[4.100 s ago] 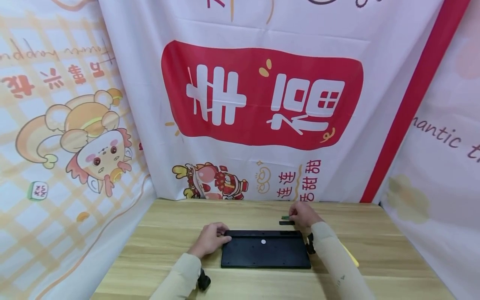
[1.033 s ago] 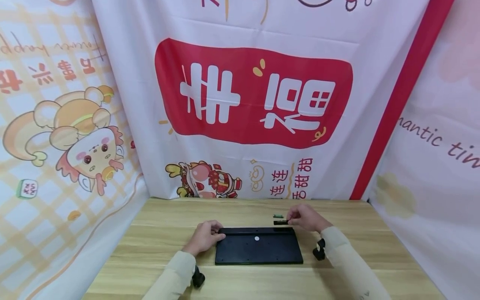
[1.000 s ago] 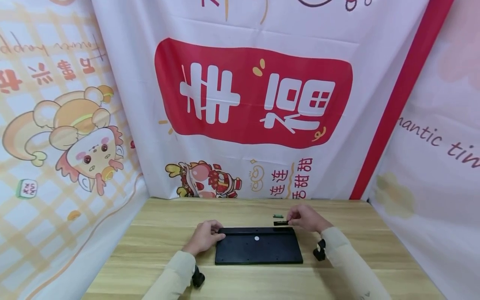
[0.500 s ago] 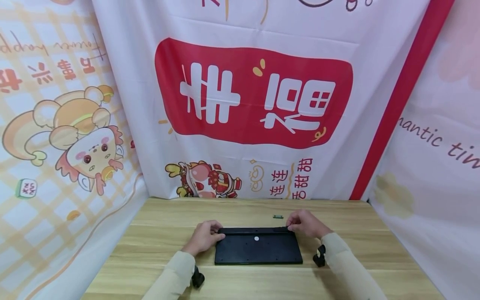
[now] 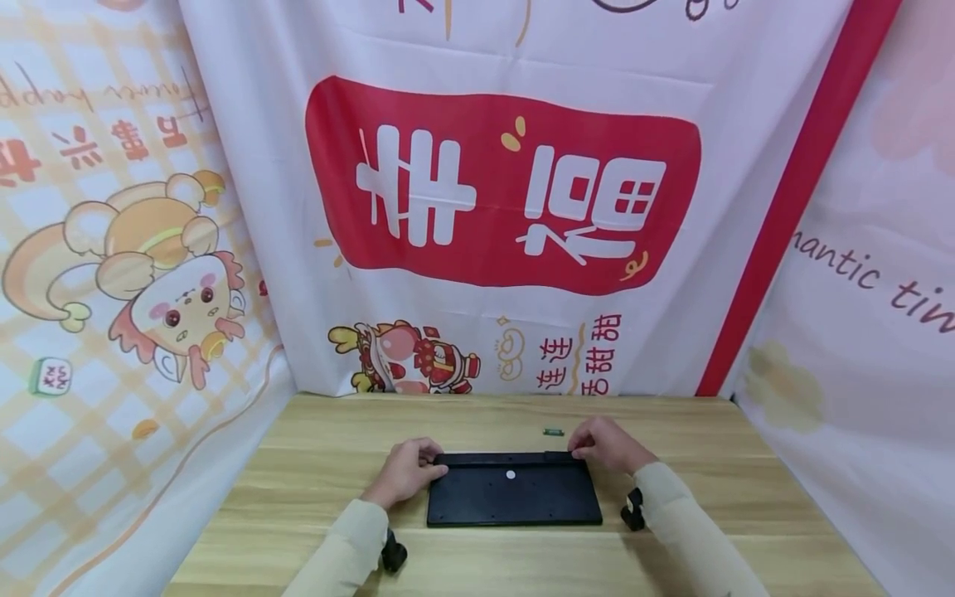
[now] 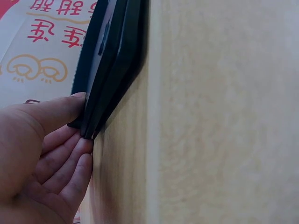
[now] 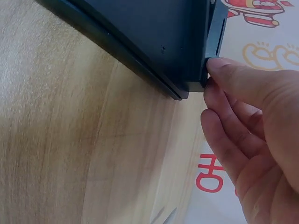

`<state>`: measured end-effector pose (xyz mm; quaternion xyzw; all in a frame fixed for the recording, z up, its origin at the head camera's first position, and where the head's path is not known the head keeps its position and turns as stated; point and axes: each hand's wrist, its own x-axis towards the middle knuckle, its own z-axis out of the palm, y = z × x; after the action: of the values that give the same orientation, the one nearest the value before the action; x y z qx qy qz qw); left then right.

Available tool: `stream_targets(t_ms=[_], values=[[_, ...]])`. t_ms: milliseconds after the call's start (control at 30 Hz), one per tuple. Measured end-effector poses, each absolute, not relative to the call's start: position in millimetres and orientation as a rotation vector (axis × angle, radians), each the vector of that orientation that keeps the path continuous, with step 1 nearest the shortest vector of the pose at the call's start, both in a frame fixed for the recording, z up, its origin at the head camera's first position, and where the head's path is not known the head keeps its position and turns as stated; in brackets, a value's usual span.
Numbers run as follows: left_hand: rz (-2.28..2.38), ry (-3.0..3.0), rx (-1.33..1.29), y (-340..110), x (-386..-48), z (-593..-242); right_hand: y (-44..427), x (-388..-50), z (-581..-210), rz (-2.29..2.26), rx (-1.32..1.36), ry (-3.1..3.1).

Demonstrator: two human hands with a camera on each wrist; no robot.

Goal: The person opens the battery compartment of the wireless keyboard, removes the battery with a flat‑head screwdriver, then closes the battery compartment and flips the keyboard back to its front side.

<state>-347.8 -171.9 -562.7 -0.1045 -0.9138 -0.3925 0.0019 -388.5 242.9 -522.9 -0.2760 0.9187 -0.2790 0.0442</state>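
Observation:
A black keyboard [image 5: 515, 502] lies underside up on the table, with a raised strip along its far edge and a round white sticker [image 5: 511, 475]. My left hand [image 5: 406, 473] grips its far left corner, the thumb on top and the fingers beneath in the left wrist view. At the far right end my right hand [image 5: 608, 445] pinches a small black battery cover [image 5: 557, 456] that lies against the raised strip. The right wrist view shows the thumb and index finger at the cover's end [image 7: 217, 35]. Whether it is seated is not visible. A green battery [image 5: 554, 431] lies just behind the keyboard.
The pale wooden table [image 5: 336, 423] ends at a white printed cloth [image 5: 492, 332] at the back. More printed cloth hangs on the left [image 5: 149, 332] and right [image 5: 858, 356]. Each wrist carries a black camera.
Earlier my right hand was at the green battery, then picked the black cover off the table behind the keyboard. It has brought the cover down onto the keyboard's far edge. The left hand kept its grip.

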Motion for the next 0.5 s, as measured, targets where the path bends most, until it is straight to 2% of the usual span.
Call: stream_targets(t_ms=[500], values=[[-1.227, -2.860, -0.325, -171, -348, -562, 225, -389, -520, -0.750, -0.935, 2.867]])
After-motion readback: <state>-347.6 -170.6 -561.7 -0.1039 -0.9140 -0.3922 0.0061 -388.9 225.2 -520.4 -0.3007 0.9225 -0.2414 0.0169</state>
